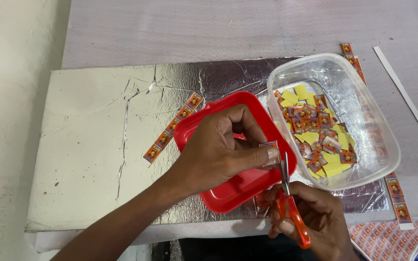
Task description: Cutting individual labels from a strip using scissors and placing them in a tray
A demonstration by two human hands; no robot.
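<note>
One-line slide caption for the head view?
Left hand holds a small label to orange-handled scissors in the right hand, above a red tray.

Left hand [218, 150]: a small orange printed label [269, 153] was pinched between thumb and fingertips above a red square tray [228, 193]. Right hand [310, 217]: orange-handled scissors [289, 203] were gripped, blades pointed up and set against the label's right edge. Clear plastic container [364, 111]: placed just right of the tray, partly filled with cut orange labels and yellow paper squares [315, 135]. Foil-covered board [97, 145]: laid on the desk [194, 29] under tray and container, creased and cracked. Uncut strip of labels [172, 126]: laid diagonally on the foil, left of the tray. Further strips [397, 203] were seen beyond the container's right side, beside a white paper strip [407, 96].
</note>
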